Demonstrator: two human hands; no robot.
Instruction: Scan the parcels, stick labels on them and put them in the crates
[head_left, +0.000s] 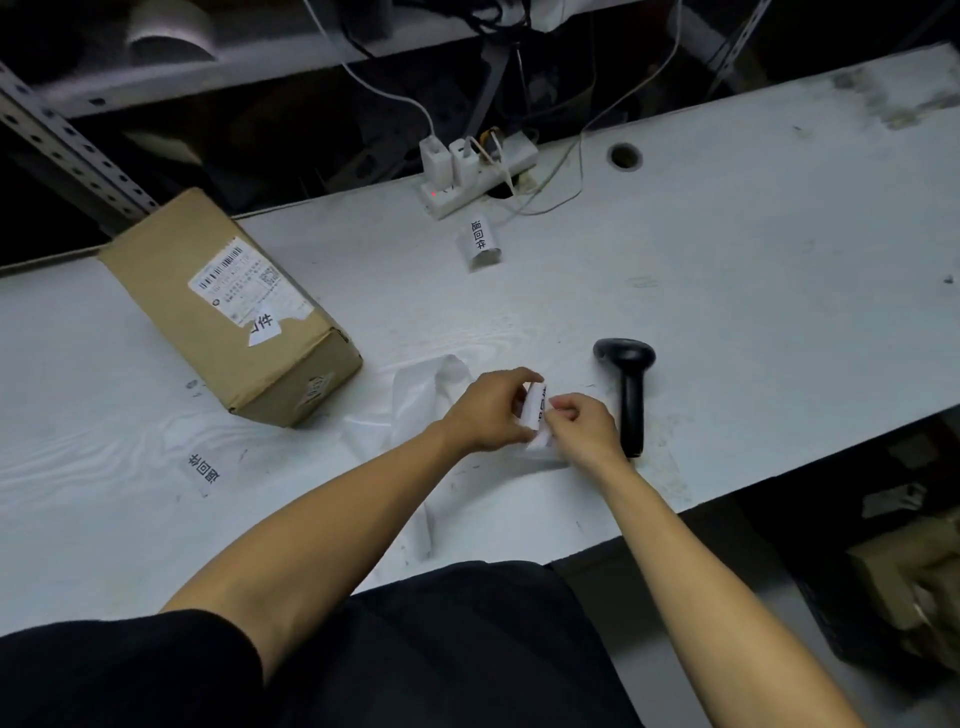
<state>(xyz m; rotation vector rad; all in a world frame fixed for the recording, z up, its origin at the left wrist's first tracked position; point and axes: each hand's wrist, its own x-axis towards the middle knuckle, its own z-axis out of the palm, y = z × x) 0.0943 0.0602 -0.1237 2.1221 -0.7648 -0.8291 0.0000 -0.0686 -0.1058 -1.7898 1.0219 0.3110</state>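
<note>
Step in hand: labelling. Your left hand (491, 410) and right hand (582, 423) both pinched the label (537, 408), seemingly peeling it. The parcel (228, 306) sat on the bench (727, 270), well left; scanner (628, 389) beside your right. Next probably called for pressing it onto the parcel.

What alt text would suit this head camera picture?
Two hands, left and right, pinch a small white label over a white table. A cardboard parcel lies to the left, a black scanner to the right.
</note>
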